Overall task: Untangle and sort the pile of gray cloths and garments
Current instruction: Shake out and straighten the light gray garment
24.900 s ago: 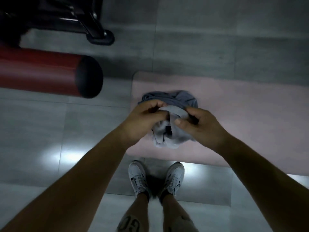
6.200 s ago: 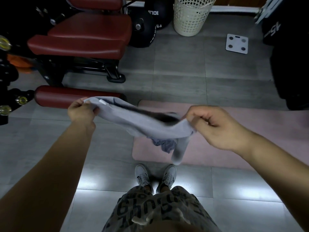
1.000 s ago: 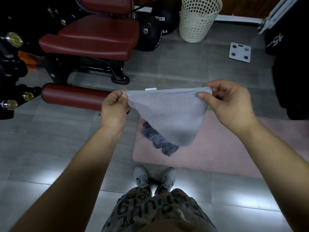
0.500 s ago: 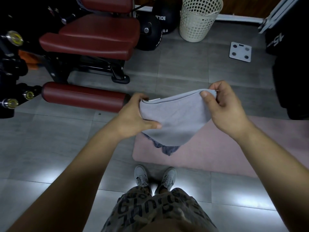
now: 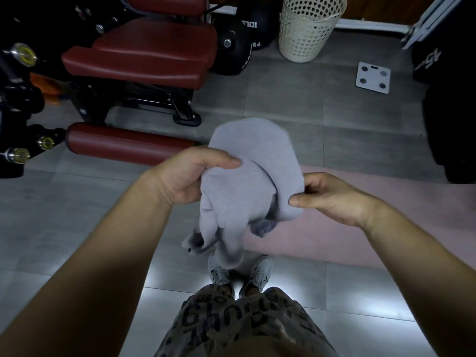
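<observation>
I hold a light gray cloth (image 5: 247, 176) bunched in the air in front of me. My left hand (image 5: 188, 176) grips its left side, thumb on top. My right hand (image 5: 329, 194) pinches its right edge. The cloth bulges upward between the hands and a loose end droops toward my shoes. Behind it, a darker gray garment (image 5: 262, 226) lies on the pink mat (image 5: 373, 228), mostly hidden by the held cloth.
A red padded exercise machine (image 5: 144, 55) with a red roller (image 5: 128, 143) stands at the left. A white perforated basket (image 5: 309, 27) and black weight balls sit at the back. A white scale (image 5: 373, 77) lies on the gray tiles. Black equipment is at the right.
The cloth was stretched flat between my hands a second ago. My hands have come together and dropped lower, so the cloth now folds into a bunch with an end hanging down.
</observation>
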### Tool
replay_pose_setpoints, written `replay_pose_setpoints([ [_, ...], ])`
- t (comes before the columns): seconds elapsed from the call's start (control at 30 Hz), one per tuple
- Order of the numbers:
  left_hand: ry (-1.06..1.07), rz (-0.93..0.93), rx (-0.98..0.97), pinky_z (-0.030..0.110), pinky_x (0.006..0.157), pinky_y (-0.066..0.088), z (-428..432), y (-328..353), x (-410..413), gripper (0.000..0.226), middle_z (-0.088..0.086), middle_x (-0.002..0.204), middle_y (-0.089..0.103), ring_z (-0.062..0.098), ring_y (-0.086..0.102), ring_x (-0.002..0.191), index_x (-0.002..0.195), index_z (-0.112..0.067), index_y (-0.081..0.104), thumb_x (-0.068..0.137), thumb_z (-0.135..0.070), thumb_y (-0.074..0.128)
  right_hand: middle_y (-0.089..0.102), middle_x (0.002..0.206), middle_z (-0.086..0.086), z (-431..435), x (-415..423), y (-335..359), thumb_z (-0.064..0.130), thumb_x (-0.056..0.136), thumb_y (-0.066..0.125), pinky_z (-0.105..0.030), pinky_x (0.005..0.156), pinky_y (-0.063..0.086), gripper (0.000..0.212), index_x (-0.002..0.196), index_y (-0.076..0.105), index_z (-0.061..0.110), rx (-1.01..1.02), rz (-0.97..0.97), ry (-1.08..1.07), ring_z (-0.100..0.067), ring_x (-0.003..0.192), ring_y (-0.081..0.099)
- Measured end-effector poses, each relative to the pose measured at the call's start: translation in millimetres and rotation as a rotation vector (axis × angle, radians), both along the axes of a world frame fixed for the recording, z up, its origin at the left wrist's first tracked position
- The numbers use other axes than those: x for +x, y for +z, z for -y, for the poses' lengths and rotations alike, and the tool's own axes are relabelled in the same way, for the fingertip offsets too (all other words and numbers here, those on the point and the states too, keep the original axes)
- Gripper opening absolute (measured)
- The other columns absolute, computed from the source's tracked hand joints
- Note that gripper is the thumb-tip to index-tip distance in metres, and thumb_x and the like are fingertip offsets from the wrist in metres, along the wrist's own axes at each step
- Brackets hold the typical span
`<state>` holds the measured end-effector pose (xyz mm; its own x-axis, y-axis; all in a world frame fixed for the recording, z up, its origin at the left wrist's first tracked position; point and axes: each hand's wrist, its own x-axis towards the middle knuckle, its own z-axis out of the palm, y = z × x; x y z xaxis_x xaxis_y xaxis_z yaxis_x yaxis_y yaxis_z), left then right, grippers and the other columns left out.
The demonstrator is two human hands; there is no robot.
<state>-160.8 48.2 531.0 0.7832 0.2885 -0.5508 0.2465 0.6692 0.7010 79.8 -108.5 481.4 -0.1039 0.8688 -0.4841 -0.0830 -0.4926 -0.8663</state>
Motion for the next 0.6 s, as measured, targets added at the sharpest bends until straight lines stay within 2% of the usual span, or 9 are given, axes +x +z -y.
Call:
replay_pose_setpoints([
  [0.07, 0.029, 0.048, -0.08, 0.036, 0.083, 0.058, -1.4, -2.5, -4.5, 0.039, 0.019, 0.106, 0.07, 0.031, 0.069, 0.099, 0.109, 0.002, 0.07, 0.074, -0.014, 0.067, 0.071, 0.12, -0.015, -0.3, -5.2, 1.8, 0.02, 0.079, 0.08, -0.034, 0.097, 0.05, 0.037, 0.113, 0.074, 0.01, 0.029, -0.069, -0.065, -0.026, 0.114, 0.066],
  [0.13, 0.054, 0.124, -0.131, 0.039, 0.09, 0.055, -2.8, -6.4, -8.9, 0.048, 0.018, 0.108, 0.069, 0.032, 0.067, 0.101, 0.114, 0.0, 0.069, 0.07, -0.02, 0.072, 0.069, 0.125, -0.015, -2.9, -10.1, 9.5, 0.011, 0.088, 0.065, -0.029, 0.093, 0.053, 0.036, 0.124, 0.065, 0.004, 0.053, -0.26, -0.203, -0.026, 0.118, 0.065],
  [0.23, 0.113, 0.236, -0.188, 0.035, 0.088, 0.055, -2.1, -8.1, -13.1, 0.039, 0.011, 0.1, 0.073, 0.026, 0.07, 0.095, 0.107, -0.004, 0.074, 0.084, -0.021, 0.048, 0.065, 0.132, -0.012, -7.8, -17.8, 23.7, 0.017, 0.097, 0.049, -0.028, 0.092, 0.054, 0.041, 0.136, 0.057, 0.006, 0.1, -0.375, -0.34, -0.022, 0.123, 0.062],
  [0.3, 0.17, 0.301, -0.254, 0.033, 0.086, 0.056, 0.1, -7.2, -14.9, 0.046, 0.008, 0.096, 0.074, 0.022, 0.071, 0.092, 0.102, -0.006, 0.076, 0.088, -0.02, 0.035, 0.063, 0.136, -0.011, -7.4, -21.4, 29.6, 0.038, 0.098, 0.052, -0.031, 0.097, 0.052, 0.048, 0.137, 0.058, 0.011, 0.124, -0.433, -0.313, -0.023, 0.128, 0.059],
  [0.37, 0.234, 0.367, -0.293, 0.033, 0.087, 0.056, 3.8, -6.9, -15.3, 0.05, 0.007, 0.093, 0.075, 0.02, 0.072, 0.092, 0.098, -0.007, 0.077, 0.093, -0.02, 0.029, 0.062, 0.137, -0.012, -1.3, -21.7, 30.0, 0.054, 0.085, 0.068, -0.039, 0.101, 0.051, 0.068, 0.137, 0.059, 0.013, 0.073, -0.484, -0.215, -0.027, 0.13, 0.057],
  [0.4, 0.261, 0.412, -0.306, 0.034, 0.088, 0.056, 6.3, -7.2, -14.4, 0.049, 0.007, 0.093, 0.075, 0.021, 0.072, 0.093, 0.098, -0.006, 0.077, 0.094, -0.019, 0.03, 0.062, 0.135, -0.016, 2.1, -21.5, 28.1, 0.056, 0.077, 0.076, -0.044, 0.102, 0.05, 0.078, 0.137, 0.059, 0.01, 0.032, -0.475, -0.162, -0.031, 0.127, 0.058],
  [0.47, 0.336, 0.481, -0.369, 0.036, 0.088, 0.056, 9.7, -7.7, -12.2, 0.038, 0.011, 0.093, 0.075, 0.024, 0.072, 0.093, 0.099, -0.002, 0.074, 0.093, -0.018, 0.039, 0.065, 0.127, -0.02, 7.5, -23.3, 23.6, 0.047, 0.069, 0.088, -0.047, 0.098, 0.049, 0.08, 0.131, 0.061, 0.004, -0.03, -0.37, -0.11, -0.034, 0.117, 0.063],
  [0.53, 0.414, 0.482, -0.393, 0.036, 0.085, 0.056, 11.0, -8.1, -10.8, 0.03, 0.012, 0.091, 0.073, 0.025, 0.071, 0.092, 0.103, -0.003, 0.069, 0.092, -0.021, 0.047, 0.069, 0.122, -0.019, 11.1, -27.6, 23.5, 0.03, 0.071, 0.087, -0.041, 0.093, 0.053, 0.059, 0.121, 0.069, 0.006, -0.013, -0.261, -0.109, -0.033, 0.111, 0.067],
  [0.6, 0.454, 0.512, -0.39, 0.037, 0.092, 0.053, 11.0, -8.0, -8.6, 0.031, 0.013, 0.096, 0.073, 0.027, 0.069, 0.098, 0.11, -0.005, 0.064, 0.096, -0.027, 0.048, 0.071, 0.118, -0.018, 11.8, -30.5, 29.2, 0.019, 0.071, 0.084, -0.038, 0.09, 0.056, 0.049, 0.117, 0.071, 0.007, 0.028, -0.306, -0.233, -0.031, 0.108, 0.069],
])
